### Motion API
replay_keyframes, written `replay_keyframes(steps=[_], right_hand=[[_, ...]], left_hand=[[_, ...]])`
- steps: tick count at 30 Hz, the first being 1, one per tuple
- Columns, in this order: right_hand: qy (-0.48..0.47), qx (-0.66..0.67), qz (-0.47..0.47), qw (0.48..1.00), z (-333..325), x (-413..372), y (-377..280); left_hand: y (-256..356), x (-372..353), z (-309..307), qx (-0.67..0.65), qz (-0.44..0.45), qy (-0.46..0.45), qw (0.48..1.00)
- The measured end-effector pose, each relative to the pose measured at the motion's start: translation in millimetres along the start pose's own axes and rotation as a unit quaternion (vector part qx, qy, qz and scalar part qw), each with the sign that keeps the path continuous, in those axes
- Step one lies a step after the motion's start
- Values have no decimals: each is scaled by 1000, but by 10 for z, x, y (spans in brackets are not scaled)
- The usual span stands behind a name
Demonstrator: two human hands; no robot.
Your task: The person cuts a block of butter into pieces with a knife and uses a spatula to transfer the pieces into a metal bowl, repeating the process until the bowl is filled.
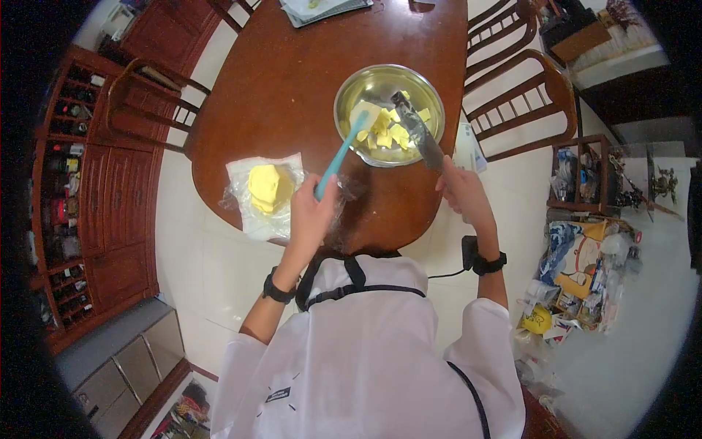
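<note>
My left hand is closed around the teal handle of a spatula, whose pale head hangs over the left part of a metal bowl. Inside the bowl lie several yellow chunks that look like butter. My right hand grips a knife; its wide dark blade reaches across the bowl's right rim, with pale smears near the tip. Left of my left hand, a larger yellow block of the same look rests on an opened white wrapper with clear plastic around it.
The wooden table has its rounded near edge close to my body. A stack of papers or a tray lies at the far end. Wooden chairs stand on the left and right. A cabinet lines the left wall.
</note>
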State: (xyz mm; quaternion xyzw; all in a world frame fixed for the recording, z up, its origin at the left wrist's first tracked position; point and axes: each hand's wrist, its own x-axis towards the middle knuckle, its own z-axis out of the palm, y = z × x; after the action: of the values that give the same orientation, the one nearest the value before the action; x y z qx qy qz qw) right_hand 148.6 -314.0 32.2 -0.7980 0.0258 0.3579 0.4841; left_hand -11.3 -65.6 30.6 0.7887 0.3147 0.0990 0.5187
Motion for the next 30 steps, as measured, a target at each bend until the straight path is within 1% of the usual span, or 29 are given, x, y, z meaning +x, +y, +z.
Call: replay_keyframes(steps=[1, 3, 5, 6, 7, 9, 10, 11, 12, 13, 15, 17, 18, 19, 20, 21, 23, 24, 26, 27, 29, 30], right_hand=[[0, -1, 1, 1000, 0, -2, 5], [29, 2, 2, 1000, 0, -5, 10], [36, 19, -7, 999, -11, -8, 0], [43, 36, -16, 998, -13, -7, -4], [38, 34, -16, 999, -4, -2, -7], [53, 59, -43, 996, 32, 17, -19], [46, 55, -43, 997, 63, 24, -23], [43, 63, -70, 995, 110, 36, -26], [37, 70, -98, 992, 165, 56, -37], [23, 64, -100, 993, 224, 78, -44], [-21, 44, -134, 990, 423, 98, -48], [-61, 30, -141, 988, 776, 89, -50], [-45, -6, -158, 986, 998, 74, -20], [-26, -41, -175, 983, 1188, 89, 25], [-30, -170, -341, 924, 1364, 189, 152], [-41, -179, -344, 921, 1537, 174, 176], [-89, -160, -236, 954, 1885, 132, 265], [-102, -168, -233, 952, 1948, 73, 225], [-107, -256, -256, 926, 2112, 116, 278], [-113, -268, -255, 922, 2170, 169, 312], [-116, -286, -213, 927, 2251, 185, 325], [-119, -295, -213, 924, 2276, 202, 343]], left_hand=[[-25, 11, -21, -1, -2, 4, 1000], [-104, 20, -78, -4, -5, 8, 1000], [-216, 25, -183, -1, 65, 60, 996], [-188, -22, -291, -38, 2, 33, 999], [-247, -69, -386, -37, -2, 36, 999], [-390, -174, -599, -145, -58, 33, 987], [-430, -250, -698, -191, -69, 31, 979], [-501, -340, -798, -192, -74, 40, 978], [-587, -441, -898, -230, -109, 55, 966], [-678, -540, -995, -267, -144, 75, 950], [-884, -785, -1168, -248, -159, 104, 950], [-1179, -1016, -1282, -317, -175, 154, 919], [-1310, -1137, -1329, -321, -182, 176, 913], [-1444, -1243, -1366, -347, -196, 210, 893], [-1595, -1324, -1391, -375, -207, 239, 871], [-1713, -1395, -1407, -382, -211, 249, 865], [-1970, -1515, -1367, -400, -250, 285, 835], [-1969, -1645, -1403, -402, -258, 295, 828], [-2193, -1766, -1370, -419, -259, 298, 817], [-2278, -1781, -1326, -428, -266, 303, 809], [-2326, -1838, -1333, -413, -290, 305, 808], [-2343, -1852, -1340, -419, -294, 308, 802]])
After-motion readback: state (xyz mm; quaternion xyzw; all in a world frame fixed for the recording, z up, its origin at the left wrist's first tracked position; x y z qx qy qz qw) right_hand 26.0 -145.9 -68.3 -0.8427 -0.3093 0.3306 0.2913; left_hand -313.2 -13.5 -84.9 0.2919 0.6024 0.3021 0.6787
